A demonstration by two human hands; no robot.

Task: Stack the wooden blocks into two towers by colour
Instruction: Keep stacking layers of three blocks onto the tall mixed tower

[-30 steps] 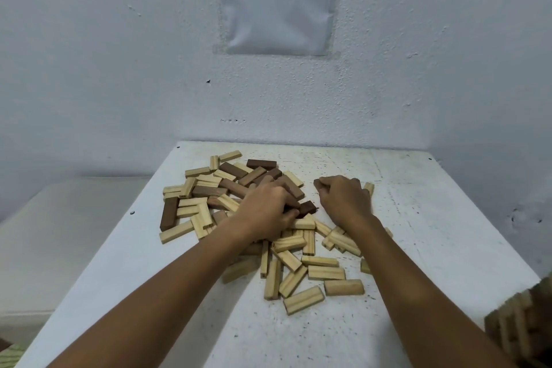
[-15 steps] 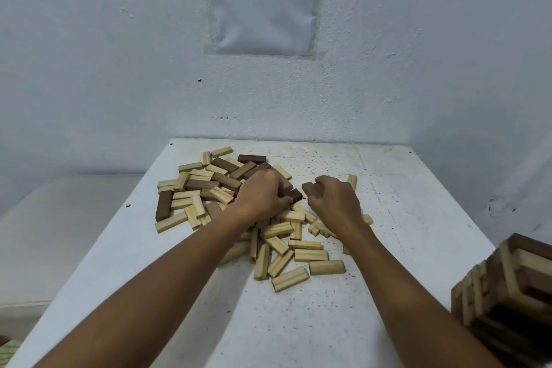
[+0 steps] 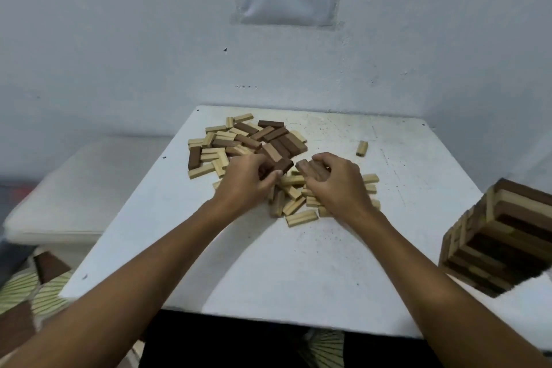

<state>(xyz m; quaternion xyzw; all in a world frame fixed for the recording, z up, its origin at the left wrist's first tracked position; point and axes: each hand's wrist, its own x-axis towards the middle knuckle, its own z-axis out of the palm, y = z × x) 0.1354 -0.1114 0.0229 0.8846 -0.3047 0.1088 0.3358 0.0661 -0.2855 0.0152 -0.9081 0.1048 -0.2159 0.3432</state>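
On the white bench point(image 3: 298, 263), the left hand point(image 3: 245, 182) and right hand point(image 3: 334, 185) each close their grip on a dark block point(image 3: 283, 165) point(image 3: 310, 169) amid the scattered blocks point(image 3: 248, 140) toward the far-left corner. A mixed stack point(image 3: 501, 236) overhangs the right edge; the near half lies bare.

Matt wooden blocks point(image 3: 248, 140), pale and dark brown, are lying on a white painted table point(image 3: 298, 263), its smooth top speckled and scuffed.
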